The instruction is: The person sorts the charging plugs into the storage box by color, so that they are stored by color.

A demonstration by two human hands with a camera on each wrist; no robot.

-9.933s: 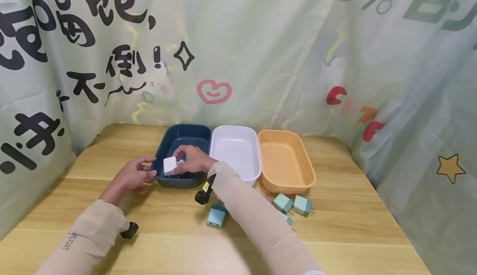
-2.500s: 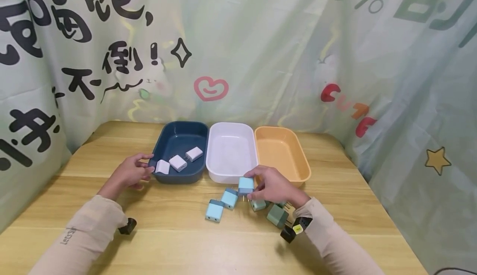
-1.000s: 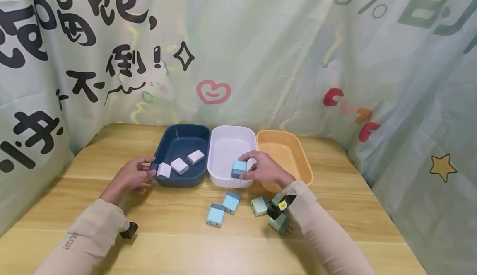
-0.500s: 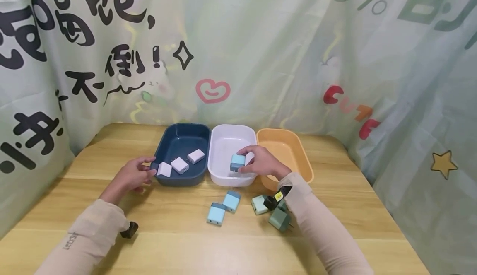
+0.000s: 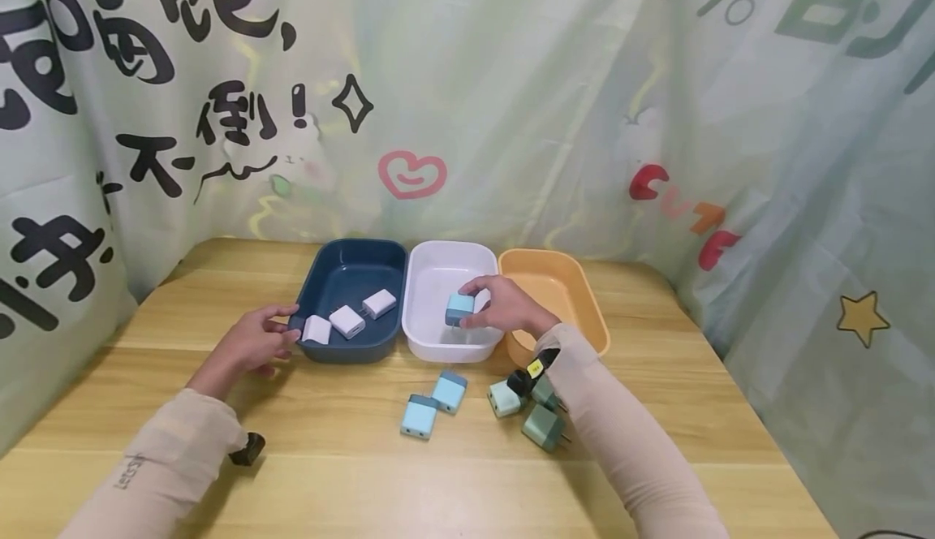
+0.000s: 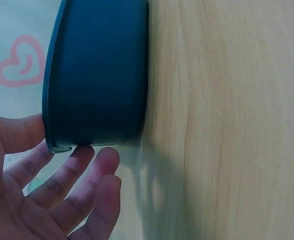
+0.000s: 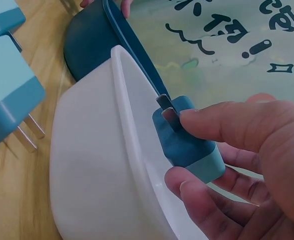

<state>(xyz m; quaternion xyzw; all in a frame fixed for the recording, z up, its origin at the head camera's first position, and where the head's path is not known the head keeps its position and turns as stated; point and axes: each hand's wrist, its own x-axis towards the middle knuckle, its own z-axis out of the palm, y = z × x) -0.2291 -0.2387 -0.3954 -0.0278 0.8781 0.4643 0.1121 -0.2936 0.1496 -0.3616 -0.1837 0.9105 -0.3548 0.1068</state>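
My right hand pinches a two-tone blue charger plug between thumb and fingers, over the near part of the white tray. In the right wrist view its two metal prongs show beside my thumb. My left hand holds the near left corner of the dark blue tray, with thumb and fingers about the rim. Several white charger plugs lie inside that tray. Two more blue charger plugs lie on the table in front of the white tray.
An orange tray stands against the white tray's right side. Several green charger plugs lie near my right wrist, partly hidden by the black wrist camera. A printed curtain hangs behind the wooden table.
White plugs now lie in the dark blue tray. Since then my right hand has picked up a blue charger plug and carried it forward and left over the white tray. My left hand has stayed.
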